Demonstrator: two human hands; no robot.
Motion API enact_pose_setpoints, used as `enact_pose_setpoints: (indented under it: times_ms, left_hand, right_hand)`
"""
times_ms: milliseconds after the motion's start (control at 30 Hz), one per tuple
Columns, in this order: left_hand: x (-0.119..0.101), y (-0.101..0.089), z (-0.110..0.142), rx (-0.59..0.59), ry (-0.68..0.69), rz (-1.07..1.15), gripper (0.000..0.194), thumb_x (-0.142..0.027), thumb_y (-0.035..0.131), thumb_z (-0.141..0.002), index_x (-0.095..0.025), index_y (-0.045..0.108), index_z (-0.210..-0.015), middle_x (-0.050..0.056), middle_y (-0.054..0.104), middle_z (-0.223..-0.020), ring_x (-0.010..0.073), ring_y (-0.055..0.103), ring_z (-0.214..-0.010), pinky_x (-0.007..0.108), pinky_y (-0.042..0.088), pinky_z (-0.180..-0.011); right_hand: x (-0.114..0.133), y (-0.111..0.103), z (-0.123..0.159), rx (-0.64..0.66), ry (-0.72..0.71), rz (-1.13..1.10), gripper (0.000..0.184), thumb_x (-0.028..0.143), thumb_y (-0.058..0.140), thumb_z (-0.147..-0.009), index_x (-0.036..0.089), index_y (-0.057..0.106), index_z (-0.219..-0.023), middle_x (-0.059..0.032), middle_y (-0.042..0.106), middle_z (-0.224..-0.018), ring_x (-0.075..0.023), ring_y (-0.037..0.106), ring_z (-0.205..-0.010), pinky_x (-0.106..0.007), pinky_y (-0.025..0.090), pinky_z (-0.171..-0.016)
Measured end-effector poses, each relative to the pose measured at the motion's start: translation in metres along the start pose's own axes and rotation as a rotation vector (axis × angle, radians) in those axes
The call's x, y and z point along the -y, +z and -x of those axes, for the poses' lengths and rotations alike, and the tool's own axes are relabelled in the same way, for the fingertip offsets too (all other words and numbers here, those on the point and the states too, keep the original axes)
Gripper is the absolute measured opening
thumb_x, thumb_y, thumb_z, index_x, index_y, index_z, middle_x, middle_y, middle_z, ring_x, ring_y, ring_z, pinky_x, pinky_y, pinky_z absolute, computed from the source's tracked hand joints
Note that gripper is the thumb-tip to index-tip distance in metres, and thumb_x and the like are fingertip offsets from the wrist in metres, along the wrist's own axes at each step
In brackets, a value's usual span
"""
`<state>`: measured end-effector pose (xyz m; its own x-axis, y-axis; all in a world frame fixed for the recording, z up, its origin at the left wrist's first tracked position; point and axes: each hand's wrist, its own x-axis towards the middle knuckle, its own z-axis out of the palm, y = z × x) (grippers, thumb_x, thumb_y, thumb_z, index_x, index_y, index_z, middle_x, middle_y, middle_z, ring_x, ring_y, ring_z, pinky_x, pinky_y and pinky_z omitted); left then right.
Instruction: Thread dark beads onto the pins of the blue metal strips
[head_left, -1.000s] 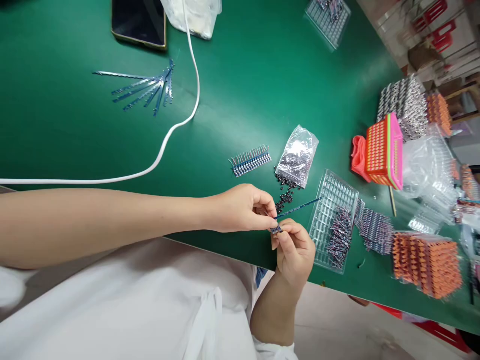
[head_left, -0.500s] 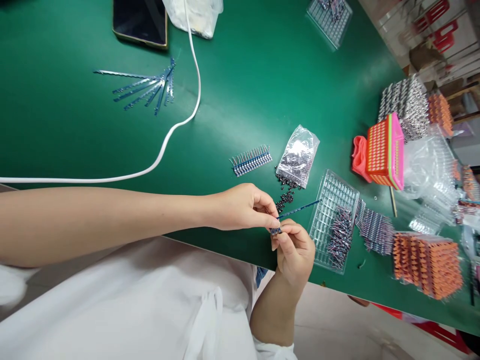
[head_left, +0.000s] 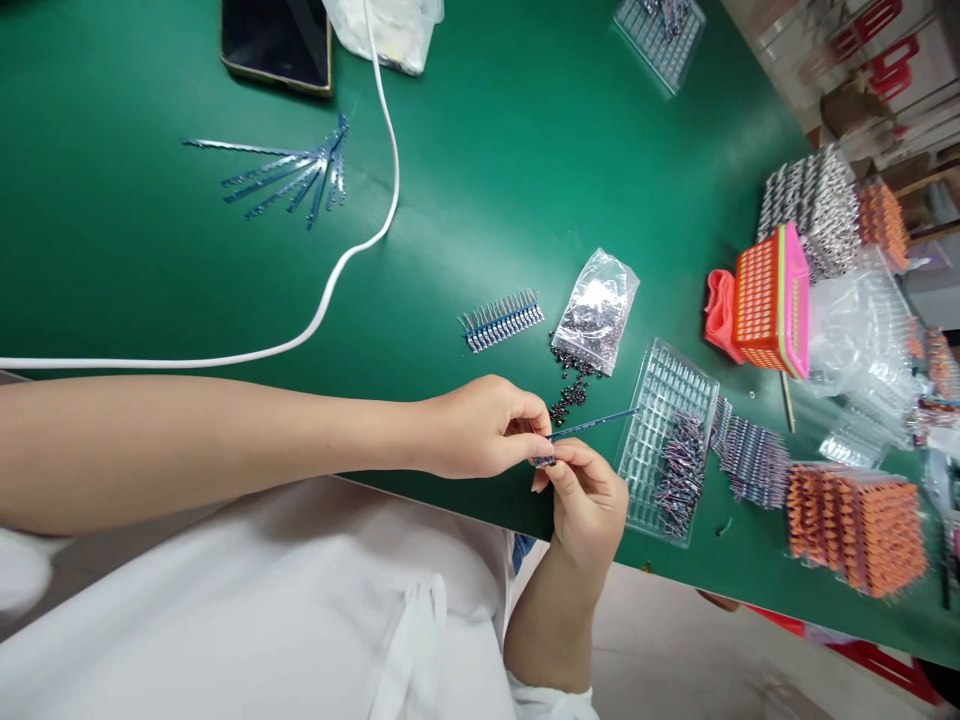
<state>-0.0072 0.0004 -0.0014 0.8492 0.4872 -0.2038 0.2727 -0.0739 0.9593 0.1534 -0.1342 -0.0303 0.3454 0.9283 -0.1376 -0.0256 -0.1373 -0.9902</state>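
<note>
My left hand pinches a small strip of circuit boards between thumb and fingers. A thin blue strip juts out to the right from under its fingertips. Right beside it, my right hand is closed with thumb and forefinger at the end of the board strip; what lies between those fingertips is too small to make out. Just beyond the hands are loose small black parts and a clear plastic bag of them. A row of boards with wire leads lies on the green table.
To the right is a clear tray partly filled with small wired parts. Further right stand orange stacked pieces and an orange basket. A white cable, blue strips and a phone lie at upper left.
Both hands have shifted slightly left with the board strip between them. The blue strip has tilted a little flatter. The things on the table have stayed in place.
</note>
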Motion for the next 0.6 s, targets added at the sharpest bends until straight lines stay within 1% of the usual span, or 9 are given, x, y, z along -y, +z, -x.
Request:
enact_pose_setpoints:
  times_ms: [200,433,600]
  left_hand:
    - [0.0032,0.0023,-0.0014,-0.01,0.008,-0.004,0.023,-0.031,0.056,-0.087,-0.014,0.07,-0.081,0.006,0.07,-0.078,0.0156,0.059,-0.071,0.023,0.04,-0.06]
    - [0.0041,0.0019,-0.0011,0.015,0.03,-0.005,0.024,-0.033,0.056,-0.086,-0.015,0.069,-0.079,0.005,0.069,-0.075,0.0153,0.058,-0.069,0.023,0.039,-0.058]
    - [0.0051,0.0032,-0.0009,0.012,0.026,-0.007,0.023,-0.032,0.056,-0.086,-0.015,0.069,-0.077,0.003,0.067,-0.07,0.0137,0.055,-0.064,0.022,0.037,-0.056]
  right_hand:
    - [-0.0002,0.0018,-0.0007,-0.025,-0.019,0.046,0.001,0.023,0.073,-0.085,0.022,0.074,-0.085,0.0003,0.066,-0.079,-0.0112,0.062,-0.057,-0.026,0.052,-0.053]
    - [0.001,0.0004,-0.0018,0.026,-0.017,-0.002,0.004,0.02,0.073,-0.085,0.023,0.075,-0.086,0.0009,0.067,-0.079,-0.0113,0.064,-0.056,-0.026,0.054,-0.052]
    - [0.0001,-0.0008,-0.0022,0.033,-0.009,0.011,0.001,0.022,0.074,-0.084,0.022,0.075,-0.084,0.0004,0.067,-0.078,-0.0115,0.064,-0.056,-0.027,0.055,-0.052]
